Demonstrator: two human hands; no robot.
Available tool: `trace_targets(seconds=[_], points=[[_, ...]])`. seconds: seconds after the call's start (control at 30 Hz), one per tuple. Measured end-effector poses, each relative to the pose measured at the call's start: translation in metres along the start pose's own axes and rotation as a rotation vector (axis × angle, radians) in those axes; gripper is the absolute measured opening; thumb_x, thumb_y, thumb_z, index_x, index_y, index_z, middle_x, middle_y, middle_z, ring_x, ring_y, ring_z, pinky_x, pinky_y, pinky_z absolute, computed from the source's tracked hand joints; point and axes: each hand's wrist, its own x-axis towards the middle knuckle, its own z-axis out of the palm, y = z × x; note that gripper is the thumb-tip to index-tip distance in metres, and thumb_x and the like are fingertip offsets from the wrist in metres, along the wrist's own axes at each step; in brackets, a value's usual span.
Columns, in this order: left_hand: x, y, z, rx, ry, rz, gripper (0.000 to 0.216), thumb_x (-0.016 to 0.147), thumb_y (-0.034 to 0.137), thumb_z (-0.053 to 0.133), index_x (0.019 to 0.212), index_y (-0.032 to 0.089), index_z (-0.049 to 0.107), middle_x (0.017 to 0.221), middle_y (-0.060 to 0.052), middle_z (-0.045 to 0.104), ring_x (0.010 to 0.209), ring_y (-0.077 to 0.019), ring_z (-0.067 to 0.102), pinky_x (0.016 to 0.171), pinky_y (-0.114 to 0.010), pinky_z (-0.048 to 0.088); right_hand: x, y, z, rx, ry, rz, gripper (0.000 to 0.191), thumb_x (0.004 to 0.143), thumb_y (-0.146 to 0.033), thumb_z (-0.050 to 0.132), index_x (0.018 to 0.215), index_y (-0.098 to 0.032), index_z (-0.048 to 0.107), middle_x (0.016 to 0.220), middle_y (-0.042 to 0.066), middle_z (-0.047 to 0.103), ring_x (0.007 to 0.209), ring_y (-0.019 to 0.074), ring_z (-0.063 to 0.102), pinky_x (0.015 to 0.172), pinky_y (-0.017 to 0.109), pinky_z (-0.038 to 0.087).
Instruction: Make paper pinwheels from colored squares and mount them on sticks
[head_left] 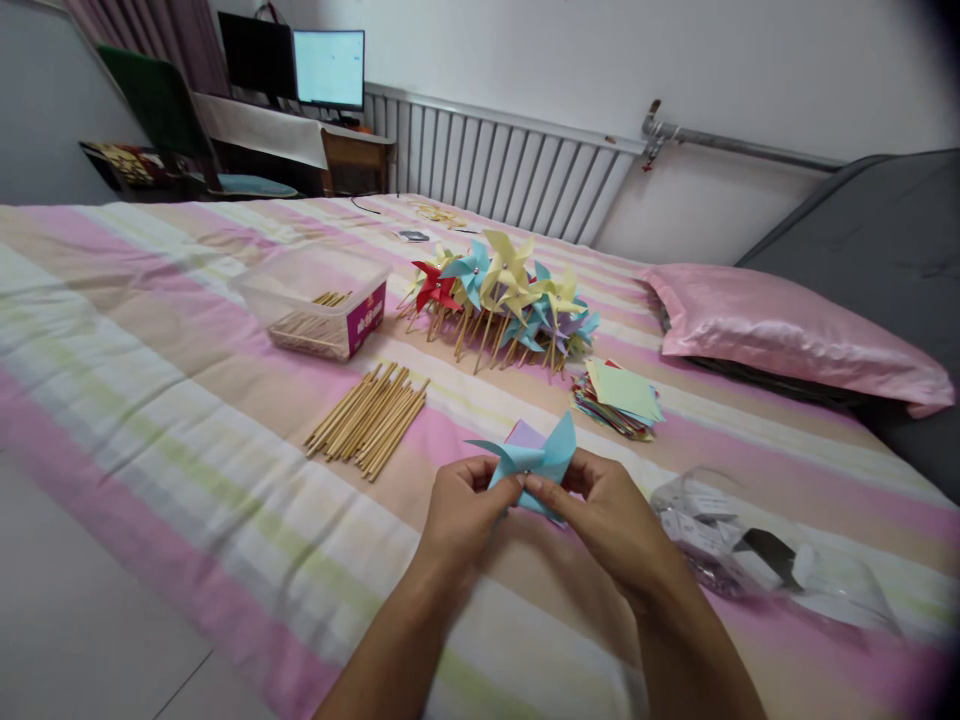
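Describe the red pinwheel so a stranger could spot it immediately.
On the striped bedspread, right of the clear plastic box, find a pinwheel cluster. Near its left end, beside a light blue pinwheel, is the red pinwheel: the only visibly red one there.

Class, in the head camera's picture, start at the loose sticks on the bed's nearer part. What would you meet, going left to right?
Wooden sticks → light-blue paper pinwheel → stack of coloured paper → clear plastic bag.

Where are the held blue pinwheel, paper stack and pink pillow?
Blue pinwheel (528,459): head view, folded paper near its middle.
Paper stack (619,386): head view, pale green top sheet.
Pink pillow (787,325): head view, upper face.
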Motion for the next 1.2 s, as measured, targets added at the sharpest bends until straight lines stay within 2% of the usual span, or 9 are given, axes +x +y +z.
trace_targets(seconds=[0.27,0.33,0.4,0.47,0.5,0.6,0.67,0.73,1.2], points=[[0.000,0.006,-0.004,0.021,-0.094,0.066,0.020,0.057,0.029,0.078,0.066,0.012,0.070,0.061,-0.001,0.062,0.058,-0.0099,0.051,0.057,-0.022,0.037,0.005,0.007,-0.003,0.134,0.020,0.029,0.029,0.071,-0.040,0.071,0.084,-0.014,0.070,0.085,0.008,0.072,0.077,0.0203,0.063,0.072,0.031,0.048],[0.000,0.009,-0.008,0.031,-0.071,0.097,0.024,0.060,0.033,0.076,0.072,0.013,0.071,0.065,-0.004,0.065,0.062,-0.0124,0.055,0.061,-0.023,0.040,0.005,0.006,-0.004,0.142,0.049,0.036,0.031,0.070,-0.041,0.072,0.084,-0.013,0.070,0.085,0.008,0.072,0.077,0.0211,0.064,0.072,0.032,0.048],[0.003,0.011,-0.014,0.083,0.028,0.159,0.029,0.066,0.040,0.071,0.075,0.012,0.072,0.069,-0.007,0.068,0.066,-0.0155,0.059,0.064,-0.026,0.043,0.004,0.006,-0.006,0.159,0.083,0.055,0.034,0.068,-0.043,0.073,0.084,-0.013,0.070,0.084,0.009,0.072,0.078,0.0221,0.064,0.073,0.033,0.048],[0.007,0.014,-0.024,0.251,0.200,0.248,0.032,0.070,0.045,0.066,0.076,0.013,0.071,0.073,-0.008,0.069,0.069,-0.0184,0.061,0.068,-0.029,0.045,0.004,0.006,-0.007,0.183,0.105,0.068,0.034,0.066,-0.043,0.074,0.083,-0.014,0.070,0.084,0.009,0.072,0.078,0.0227,0.065,0.073,0.034,0.049],[0.010,0.015,-0.030,0.404,0.312,0.296,0.030,0.071,0.043,0.065,0.077,0.015,0.071,0.075,-0.008,0.069,0.071,-0.0196,0.062,0.070,-0.031,0.045,0.004,0.006,-0.007,0.195,0.113,0.070,0.034,0.065,-0.042,0.075,0.083,-0.014,0.070,0.084,0.009,0.073,0.078,0.0226,0.065,0.073,0.034,0.049],[0.016,0.016,-0.049,1.093,0.666,0.372,0.020,0.074,0.031,0.060,0.084,0.018,0.071,0.085,-0.008,0.070,0.084,-0.0254,0.061,0.081,-0.039,0.041,0.003,0.005,-0.007,0.233,0.114,0.068,0.031,0.065,-0.039,0.075,0.083,-0.015,0.070,0.085,0.008,0.073,0.077,0.0216,0.065,0.075,0.034,0.049],[0.019,0.016,-0.059,1.428,0.764,0.366,0.018,0.075,0.027,0.057,0.084,0.018,0.070,0.087,-0.010,0.069,0.091,-0.0292,0.058,0.085,-0.042,0.036,0.002,0.004,-0.007,0.246,0.110,0.070,0.031,0.064,-0.038,0.076,0.083,-0.015,0.070,0.085,0.008,0.073,0.076,0.0215,0.065,0.074,0.035,0.049],[0.021,0.016,-0.066,1.576,0.790,0.296,0.018,0.076,0.029,0.056,0.082,0.018,0.070,0.086,-0.010,0.068,0.091,-0.0303,0.057,0.084,-0.043,0.035,0.002,0.002,-0.006,0.249,0.104,0.071,0.031,0.063,-0.038,0.077,0.082,-0.015,0.071,0.083,0.008,0.073,0.077,0.0220,0.066,0.074,0.035,0.050],[0.024,0.015,-0.073,1.631,0.848,0.289,0.021,0.082,0.024,0.047,0.080,0.019,0.067,0.082,-0.009,0.066,0.088,-0.0271,0.057,0.081,-0.040,0.033,-0.001,-0.001,-0.006,0.205,0.076,0.034,0.031,0.067,-0.040,0.073,0.084,-0.014,0.071,0.086,0.009,0.073,0.079,0.0234,0.066,0.073,0.036,0.051]])
